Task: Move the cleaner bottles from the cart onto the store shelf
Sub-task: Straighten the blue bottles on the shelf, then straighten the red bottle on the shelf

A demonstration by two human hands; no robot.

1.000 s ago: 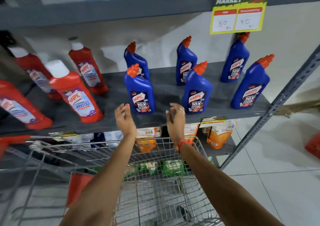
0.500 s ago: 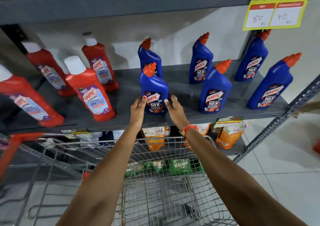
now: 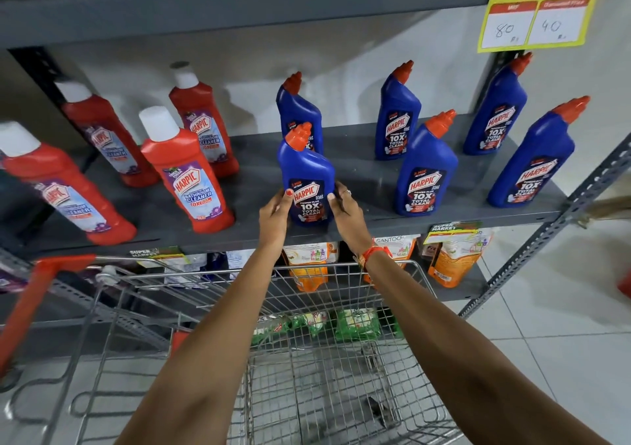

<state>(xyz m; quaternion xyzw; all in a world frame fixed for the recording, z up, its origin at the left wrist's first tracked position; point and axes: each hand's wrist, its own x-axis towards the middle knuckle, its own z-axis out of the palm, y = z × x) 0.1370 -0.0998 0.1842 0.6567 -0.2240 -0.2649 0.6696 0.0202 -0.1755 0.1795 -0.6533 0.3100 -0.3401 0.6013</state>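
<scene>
A blue cleaner bottle with an orange cap stands at the front of the grey shelf. My left hand grips its lower left side and my right hand its lower right side. Several more blue bottles stand to the right and behind it. Red bottles with white caps stand on the left part of the same shelf. The wire cart is below my arms; its basket shows no bottles.
A yellow price sign hangs from the upper shelf at the right. Orange pouches and green packets fill the lower shelves behind the cart. A slotted shelf post slants down the right side, beside white floor tiles.
Both hands moved forward from above the cart rim to the front blue bottle and closed on its sides. The view shifted left and closer to the shelf.
</scene>
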